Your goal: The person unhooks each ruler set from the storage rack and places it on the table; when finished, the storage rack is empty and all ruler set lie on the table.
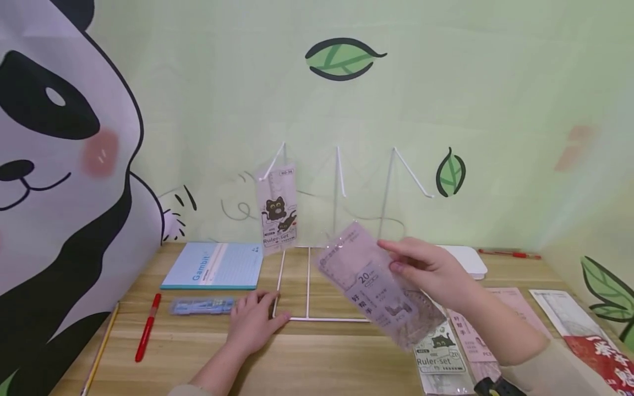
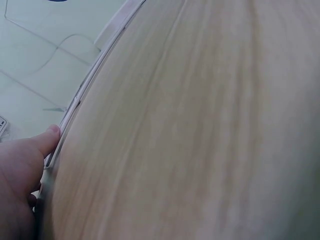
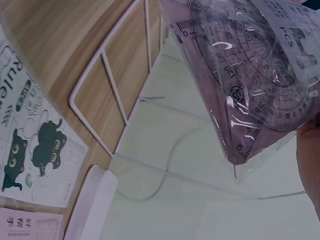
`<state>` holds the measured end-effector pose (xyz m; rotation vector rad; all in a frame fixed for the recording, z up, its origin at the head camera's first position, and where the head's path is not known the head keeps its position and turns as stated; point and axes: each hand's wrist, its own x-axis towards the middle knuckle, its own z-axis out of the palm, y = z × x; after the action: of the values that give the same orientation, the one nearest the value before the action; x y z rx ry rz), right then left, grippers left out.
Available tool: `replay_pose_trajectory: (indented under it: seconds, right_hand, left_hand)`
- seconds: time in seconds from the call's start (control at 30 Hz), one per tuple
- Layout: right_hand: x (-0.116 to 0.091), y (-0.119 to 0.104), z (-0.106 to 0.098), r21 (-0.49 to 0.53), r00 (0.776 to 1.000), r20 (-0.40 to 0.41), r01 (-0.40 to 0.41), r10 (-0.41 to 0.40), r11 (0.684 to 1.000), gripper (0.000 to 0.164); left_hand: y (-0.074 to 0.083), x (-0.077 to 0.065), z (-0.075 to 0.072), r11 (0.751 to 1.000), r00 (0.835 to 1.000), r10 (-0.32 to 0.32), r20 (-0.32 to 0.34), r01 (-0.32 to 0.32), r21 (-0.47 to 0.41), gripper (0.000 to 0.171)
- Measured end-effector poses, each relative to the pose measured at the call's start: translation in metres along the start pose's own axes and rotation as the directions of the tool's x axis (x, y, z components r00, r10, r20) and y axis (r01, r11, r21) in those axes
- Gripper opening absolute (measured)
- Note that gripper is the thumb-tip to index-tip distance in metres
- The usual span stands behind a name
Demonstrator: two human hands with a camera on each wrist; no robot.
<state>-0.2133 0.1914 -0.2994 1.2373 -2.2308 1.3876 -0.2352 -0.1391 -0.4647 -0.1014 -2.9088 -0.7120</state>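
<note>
My right hand [image 1: 431, 269] pinches the edge of a ruler set [image 1: 369, 280] in a clear packet, held tilted above the table. Through its plastic a protractor [image 3: 280, 100] shows in the right wrist view. At the front left corner of a white wire rack [image 1: 327, 319], my left hand [image 1: 255, 322] rests with fingers spread and the thumb touching the rail. A second ruler set [image 1: 279, 214], printed with black cats, hangs from the rack's left hook [image 1: 273, 160]. The middle hook [image 1: 341, 173] and right hook [image 1: 413, 173] are bare.
More ruler sets [image 1: 441, 357] lie at the front right, beside a red and white packet [image 1: 594, 341]. On the left are a blue notebook [image 1: 213, 267], a blue pen pack [image 1: 202, 306], a red pen [image 1: 147, 328] and a pencil [image 1: 100, 349]. A white box [image 1: 465, 261] sits behind my right hand.
</note>
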Motion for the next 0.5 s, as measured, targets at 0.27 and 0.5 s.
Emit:
replay_pose_trajectory:
  seconds: [0.27,0.5]
  right_hand:
    - [-0.003,0.012,0.015,-0.024,0.976,0.174,-0.129,0.131,0.991,0.042]
    - [-0.007,0.022,0.028,-0.070,0.926,0.300,-0.218,0.229,0.973,0.037]
  left_hand:
    - [-0.002,-0.002,0.000,1.000,1.000,-0.004,0.007,0.004,0.006,0.061]
    - [0.000,-0.001,0.000,1.000,1.000,0.006,-0.009,-0.006,0.001,0.061]
